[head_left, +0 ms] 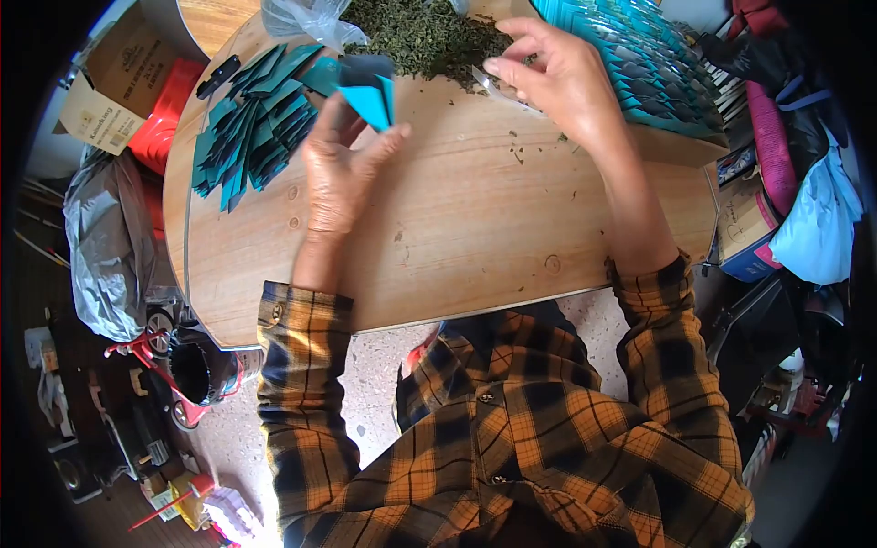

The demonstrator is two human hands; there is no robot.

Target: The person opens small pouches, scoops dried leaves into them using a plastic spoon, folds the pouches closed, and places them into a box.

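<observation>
My left hand (340, 173) grips a small teal pouch (373, 102) between thumb and fingers, held up above the table. Its upper end looks dark and blurred, so I cannot tell what is inside. To its left a fanned heap of flat teal pouches (260, 128) lies on the wood. My right hand (562, 78) hovers at the right side of a pile of dried green leaves (416, 36), thumb and forefinger apart. Just below its fingertips is a shiny, pale, curved piece (498, 90), which I cannot identify; no firm grip on it shows.
Rows of teal pouches stand packed in a cardboard box (676, 144) at the table's right. A clear plastic bag (311, 23) touches the leaves' left side. A black object (217, 77) lies near the left rim of the wooden table (457, 237). Leaf crumbs dot the wood.
</observation>
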